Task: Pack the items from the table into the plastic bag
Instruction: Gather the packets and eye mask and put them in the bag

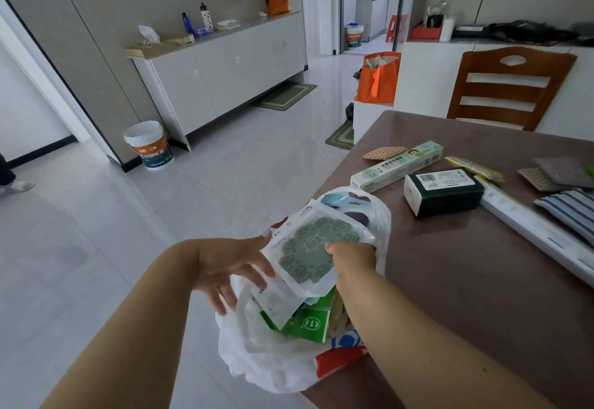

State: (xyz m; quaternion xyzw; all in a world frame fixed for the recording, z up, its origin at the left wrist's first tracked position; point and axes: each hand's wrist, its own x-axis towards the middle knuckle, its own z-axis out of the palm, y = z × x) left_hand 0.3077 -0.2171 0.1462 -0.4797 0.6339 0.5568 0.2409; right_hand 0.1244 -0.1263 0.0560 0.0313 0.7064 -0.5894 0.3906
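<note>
Head view only. Packet (310,247) with a green flower-pattern disc inside clear wrap, being held over the mouth of the white plastic bag (273,363) at the near edge of the brown table (482,280). Lying tilted, long axis running from lower left to upper right, upper end with its hang hole pointing away toward the far side of the table, lower end dipping into the bag. Being gripped by the right hand (352,255), fingers curled round the packet's right edge. Being touched along its left edge by the left hand (234,268), fingers spread and mostly straight, gripping nothing.

Sitting inside the bag: a green carton (308,325) with a white round logo, writing too small to read, and a second pale packet beneath the held one. Showing red and blue print on the bag's lower right, not legible.

Lying farther along the table, well apart from the bag: a long pale green box (397,165) angled from lower left to upper right, bearing Chinese characters and a small cartoon face, not readable with certainty; a dark green box (445,191) just beside it, carrying a barcode label on top; a long white box (540,231) running toward the lower right; a striped cloth (569,209) at the right edge.

Standing behind the table, a wooden chair (511,87); resting beyond the table's far end, an orange bag (379,79).
</note>
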